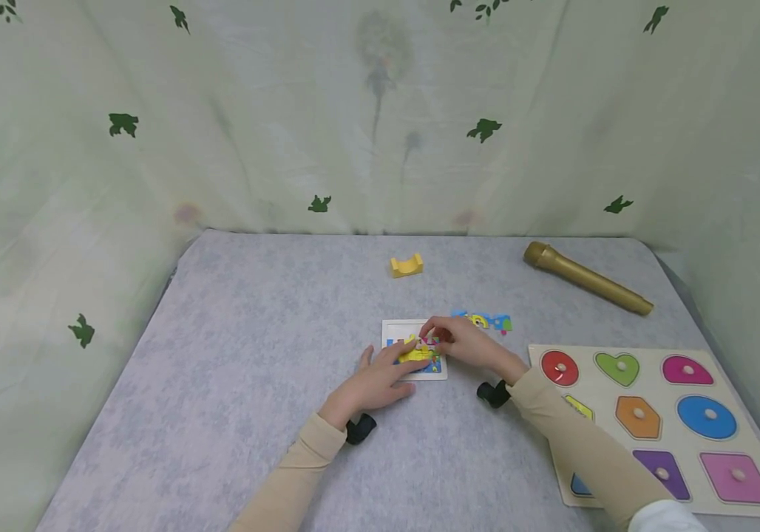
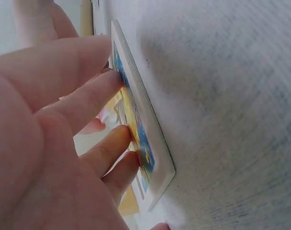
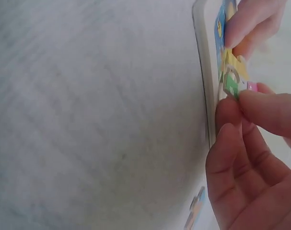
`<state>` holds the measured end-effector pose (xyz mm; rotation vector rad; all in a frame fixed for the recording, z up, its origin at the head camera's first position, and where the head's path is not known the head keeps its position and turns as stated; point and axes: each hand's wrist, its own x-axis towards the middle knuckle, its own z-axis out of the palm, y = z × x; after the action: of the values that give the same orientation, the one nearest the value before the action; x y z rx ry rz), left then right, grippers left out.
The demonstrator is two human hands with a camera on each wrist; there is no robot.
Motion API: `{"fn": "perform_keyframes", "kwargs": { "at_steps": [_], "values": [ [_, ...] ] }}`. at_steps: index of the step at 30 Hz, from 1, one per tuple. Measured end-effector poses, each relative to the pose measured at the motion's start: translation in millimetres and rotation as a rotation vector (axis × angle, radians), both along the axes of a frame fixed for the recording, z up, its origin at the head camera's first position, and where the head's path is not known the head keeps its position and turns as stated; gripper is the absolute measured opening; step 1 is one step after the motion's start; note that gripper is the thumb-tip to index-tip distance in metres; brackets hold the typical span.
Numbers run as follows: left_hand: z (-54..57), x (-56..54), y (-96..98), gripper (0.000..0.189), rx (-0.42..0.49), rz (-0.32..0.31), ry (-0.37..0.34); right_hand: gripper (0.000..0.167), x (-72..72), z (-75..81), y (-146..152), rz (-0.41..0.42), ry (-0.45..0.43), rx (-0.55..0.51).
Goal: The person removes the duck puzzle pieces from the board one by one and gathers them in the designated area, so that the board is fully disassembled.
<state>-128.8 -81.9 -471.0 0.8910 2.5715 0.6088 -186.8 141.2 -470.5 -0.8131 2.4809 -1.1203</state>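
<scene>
A small jigsaw puzzle in a white frame (image 1: 398, 325) lies flat on the table, with a blue and yellow picture partly filled in. My left hand (image 1: 375, 380) rests its extended fingertips on the picture, as the left wrist view also shows. Over the frame's right side, my right hand (image 1: 468, 344) pinches a jigsaw piece (image 3: 235, 80) between thumb and finger. That piece shows green, yellow and pink and is tilted up against the picture. Just beyond the right hand lie loose jigsaw pieces (image 1: 501, 323), partly hidden by it.
On the right stands out a large shape board (image 1: 653, 369) with knobbed pieces, partly under my right forearm. A gold microphone-shaped object (image 1: 589, 281) lies behind it. Near the back edge sits a yellow block (image 1: 406, 267) with a curved notch.
</scene>
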Motion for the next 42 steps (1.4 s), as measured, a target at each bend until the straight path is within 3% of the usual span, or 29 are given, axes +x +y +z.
{"fn": "perform_keyframes", "kwargs": {
  "at_steps": [10,20,27,42],
  "values": [
    [0.5,-0.2,1.2,0.046,0.001,-0.008,0.008,0.021,-8.1,7.7,33.4,-0.074,-0.089,-0.05],
    [-1.7,0.4,0.0,0.046,0.019,-0.001,0.007,0.015,-4.8,13.8,87.6,-0.153,-0.11,0.006],
    [-1.2,0.2,-1.2,0.045,0.03,-0.003,0.002,0.016,-2.1,9.2,104.4,-0.144,-0.064,0.103],
    [-2.8,1.0,-0.6,0.045,0.055,-0.005,0.006,0.009,1.1,9.4,94.9,-0.182,0.062,0.32]
  ]
}}
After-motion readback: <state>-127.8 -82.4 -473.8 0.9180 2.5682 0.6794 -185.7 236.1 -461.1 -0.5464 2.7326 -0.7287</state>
